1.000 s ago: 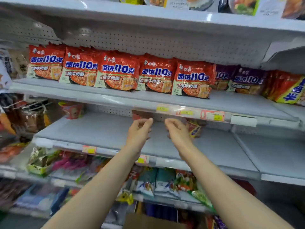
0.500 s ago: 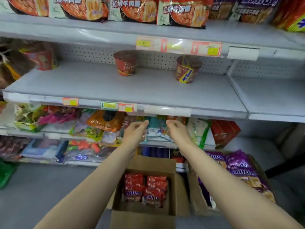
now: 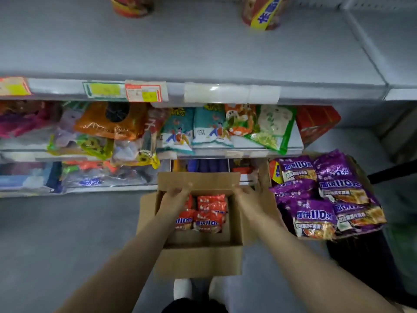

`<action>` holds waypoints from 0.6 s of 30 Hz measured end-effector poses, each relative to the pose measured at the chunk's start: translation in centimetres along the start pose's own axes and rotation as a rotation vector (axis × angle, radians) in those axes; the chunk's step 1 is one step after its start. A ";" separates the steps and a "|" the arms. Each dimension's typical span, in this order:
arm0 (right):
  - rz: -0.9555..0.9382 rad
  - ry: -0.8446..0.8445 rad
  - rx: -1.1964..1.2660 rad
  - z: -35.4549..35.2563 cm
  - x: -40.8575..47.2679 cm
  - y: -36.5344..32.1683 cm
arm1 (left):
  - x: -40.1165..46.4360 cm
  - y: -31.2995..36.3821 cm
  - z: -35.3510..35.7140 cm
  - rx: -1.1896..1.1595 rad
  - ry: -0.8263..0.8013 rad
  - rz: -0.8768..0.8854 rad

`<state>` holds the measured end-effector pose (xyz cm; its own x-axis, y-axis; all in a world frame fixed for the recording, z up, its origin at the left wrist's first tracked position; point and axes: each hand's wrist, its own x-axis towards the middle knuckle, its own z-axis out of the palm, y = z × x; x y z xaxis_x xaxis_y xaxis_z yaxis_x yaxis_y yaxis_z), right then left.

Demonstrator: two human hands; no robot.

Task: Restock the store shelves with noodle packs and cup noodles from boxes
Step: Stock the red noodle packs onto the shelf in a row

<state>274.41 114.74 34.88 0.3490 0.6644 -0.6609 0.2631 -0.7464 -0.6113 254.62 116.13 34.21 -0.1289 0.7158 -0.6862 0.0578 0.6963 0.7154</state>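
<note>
Looking straight down, the head camera caught both bare arms reaching into an open cardboard box (image 3: 198,258) that stood on the grey floor (image 3: 67,240) at the foot of the shelving, its flaps folded outward. Left hand (image 3: 174,195) was inside the box on its left side, fingers bent down over the red noodle packs (image 3: 208,214); motion blur kept me from telling whether it gripped a pack or only touched one. Right hand (image 3: 244,196) lay at the box's right wall, over the rim, fingers pointing down and forward; its grasp could not be made out either. Red packs sat flat in the bottom of the box, several visible, overlapping, blue print on the fronts. Just right of this box a second box (image 3: 262,175) held purple noodle packs (image 3: 327,195), heaped above its rim and spilling toward the right. Directly above, the wide grey shelf (image 3: 180,53) carried two cup noodles at its back: a red cup (image 3: 133,6) toward the left and a second cup (image 3: 261,12) with a yellow band, well apart from each other. Price labels (image 3: 144,93) ran along that shelf's front edge. Below it, mixed snack bags (image 3: 203,127) crowded the lower shelves. White shoe tips (image 3: 182,290) showed at the bottom edge, just behind the box.
</note>
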 end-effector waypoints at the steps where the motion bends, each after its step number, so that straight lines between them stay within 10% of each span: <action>1: 0.015 0.002 0.015 0.9 2.6 2.2 | 1.4 -1.3 0.2 -0.004 -0.024 -0.015; 18: 0.202 -0.088 -0.043 12.3 19.9 19.7 | 20.8 -22.9 1.7 -0.050 0.030 -0.244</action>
<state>275.44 113.80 4.32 0.3188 0.5010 -0.8046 0.2352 -0.8642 -0.4448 252.32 115.17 3.27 -0.1621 0.5248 -0.8356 -0.0279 0.8441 0.5355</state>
